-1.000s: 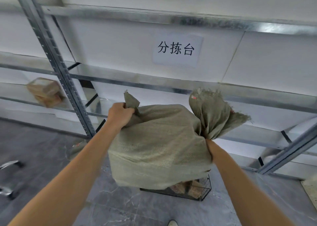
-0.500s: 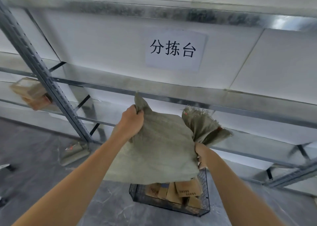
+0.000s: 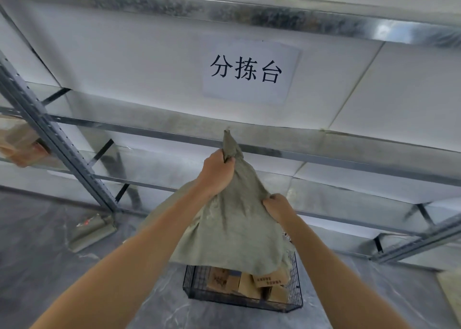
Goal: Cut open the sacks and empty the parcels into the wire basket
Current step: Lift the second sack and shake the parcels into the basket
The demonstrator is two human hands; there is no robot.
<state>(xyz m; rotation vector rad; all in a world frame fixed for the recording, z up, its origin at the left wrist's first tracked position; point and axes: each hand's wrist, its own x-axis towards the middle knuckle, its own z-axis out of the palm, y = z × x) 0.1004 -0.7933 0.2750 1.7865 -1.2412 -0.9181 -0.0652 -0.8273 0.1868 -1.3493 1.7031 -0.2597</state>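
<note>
Above the black wire basket (image 3: 195, 282), the grey-green woven sack (image 3: 234, 228) now hangs limp.
Left hand (image 3: 215, 172) and right hand (image 3: 277, 205) grip its corners, fingers curled; brown cardboard parcels (image 3: 270, 280) have dropped in, apparently emptying it.

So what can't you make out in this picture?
Head view only:
Inside of the sack: its own cloth hides whether it is empty.
Far side of the wire basket: behind the hanging sack.
Brown bundle at far left: blurred, cut by the edge.

- Left hand (image 3: 215, 172) raised high, arm stretched forward, clenched round the top corner of the sack (image 3: 234, 228).
- Right hand (image 3: 275, 207) lower, forearm extended, gripping the sack's side.
</note>
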